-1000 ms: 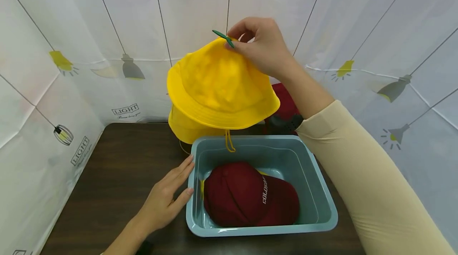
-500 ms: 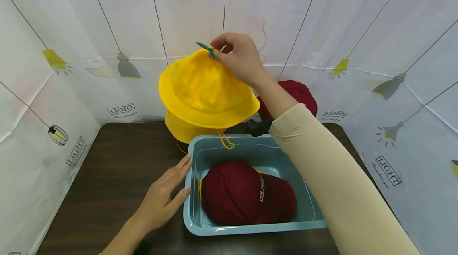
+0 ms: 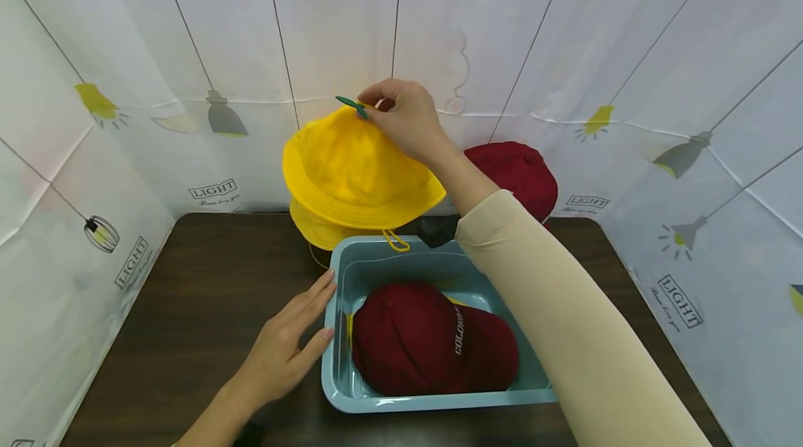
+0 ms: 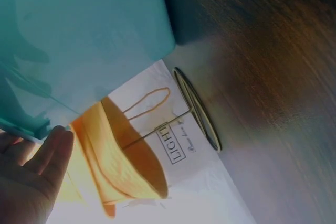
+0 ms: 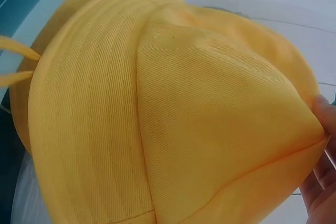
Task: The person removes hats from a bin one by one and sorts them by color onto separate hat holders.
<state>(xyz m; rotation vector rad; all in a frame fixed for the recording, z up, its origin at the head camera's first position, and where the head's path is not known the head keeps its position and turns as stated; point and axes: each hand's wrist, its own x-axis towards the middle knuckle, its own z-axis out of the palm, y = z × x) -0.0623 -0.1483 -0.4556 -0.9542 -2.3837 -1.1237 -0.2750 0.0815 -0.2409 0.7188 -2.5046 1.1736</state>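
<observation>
My right hand (image 3: 404, 116) pinches the crown of a yellow bucket hat (image 3: 357, 168) beside its green sprout-like tip (image 3: 351, 106). A yellow cord loop hangs from this hat's brim. Directly under it is more yellow fabric (image 3: 320, 224), seemingly another hat's brim, above a wire stand with a ring base (image 4: 197, 109) in the left wrist view. My left hand (image 3: 279, 346) rests with extended fingers against the left rim of a blue-grey plastic bin (image 3: 439, 403). Inside the bin lies a maroon baseball cap (image 3: 414, 342) with white lettering; bits of yellow show beneath it.
Another maroon cap (image 3: 517, 171) stands at the back right, partly behind my right forearm. The dark wooden table (image 3: 188, 293) ends at a white printed curtain (image 3: 339, 14) behind and at both sides.
My right hand has lowered the yellow bucket hat and shifted it left, down over the yellow fabric below. The back maroon cap shows more. My left hand stays at the bin's rim.
</observation>
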